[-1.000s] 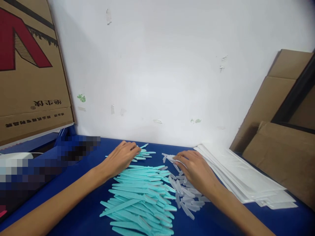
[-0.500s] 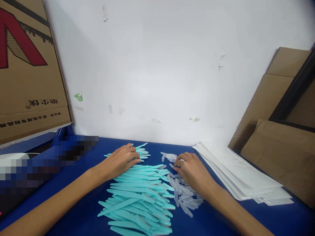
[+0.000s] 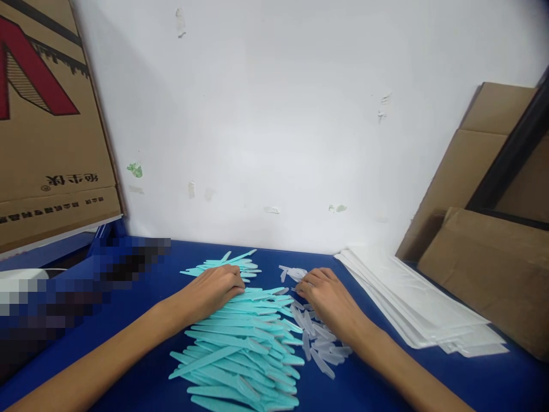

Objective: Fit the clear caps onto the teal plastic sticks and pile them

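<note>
Teal eyebrow razors (image 3: 240,349) lie in a large layered heap on the blue table. A smaller heap of razors (image 3: 244,264) is behind it. My left hand (image 3: 218,289) has its fingers curled at the far end of the large heap, seemingly around a razor there; its fingertips are partly hidden. Clear plastic razor covers (image 3: 323,346) are scattered right of the razors, with a few more covers (image 3: 295,274) farther back. Over these, my right hand (image 3: 328,294) bends its fingers in a pinch, a bit of one clear cover showing at the fingertips.
A stack of white plastic sleeves (image 3: 412,292) lies on the right of the blue table (image 3: 148,303). Brown cardboard (image 3: 484,269) leans beyond it. A large printed carton (image 3: 55,131) stands at the left, and a white wall (image 3: 266,126) closes the back.
My left hand has drawn back slightly from the small heap toward the large one, its fingers more closed. My right hand has shifted a little left, still pinching.
</note>
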### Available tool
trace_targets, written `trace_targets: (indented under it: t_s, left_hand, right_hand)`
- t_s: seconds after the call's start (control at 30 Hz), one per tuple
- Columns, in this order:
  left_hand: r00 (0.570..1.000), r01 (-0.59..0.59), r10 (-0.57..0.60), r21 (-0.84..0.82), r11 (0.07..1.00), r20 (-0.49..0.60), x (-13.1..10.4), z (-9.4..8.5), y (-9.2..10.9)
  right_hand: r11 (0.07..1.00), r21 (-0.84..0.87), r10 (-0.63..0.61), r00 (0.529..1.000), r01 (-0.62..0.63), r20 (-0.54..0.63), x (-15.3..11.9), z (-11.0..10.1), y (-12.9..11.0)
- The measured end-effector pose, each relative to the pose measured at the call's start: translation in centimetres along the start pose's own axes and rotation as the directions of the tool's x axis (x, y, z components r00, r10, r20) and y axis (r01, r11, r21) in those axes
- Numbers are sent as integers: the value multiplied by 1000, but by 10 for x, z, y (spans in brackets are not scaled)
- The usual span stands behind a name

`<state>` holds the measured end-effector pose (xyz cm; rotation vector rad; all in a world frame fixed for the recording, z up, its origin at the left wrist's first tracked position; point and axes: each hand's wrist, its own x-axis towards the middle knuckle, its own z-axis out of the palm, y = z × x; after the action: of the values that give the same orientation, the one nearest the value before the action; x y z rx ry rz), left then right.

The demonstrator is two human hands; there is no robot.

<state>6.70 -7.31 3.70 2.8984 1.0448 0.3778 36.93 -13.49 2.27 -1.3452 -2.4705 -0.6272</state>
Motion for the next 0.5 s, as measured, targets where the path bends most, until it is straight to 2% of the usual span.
trace_targets:
  t_s: [0.27, 0.4, 0.5]
  left_hand:
    - [999, 38, -39, 62, 997, 19, 1, -2, 3]
    - [1000, 27, -28, 133, 991, 9, -1, 2, 2]
    - [998, 44, -38, 106, 993, -57, -1, 2, 2]
  right_hand:
    - [997, 44, 65, 998, -65, 1, 3, -17, -2]
    - [997, 74, 42, 996, -36, -77, 3, -18, -6]
    - [990, 137, 38, 991, -20, -130, 3, -17, -9]
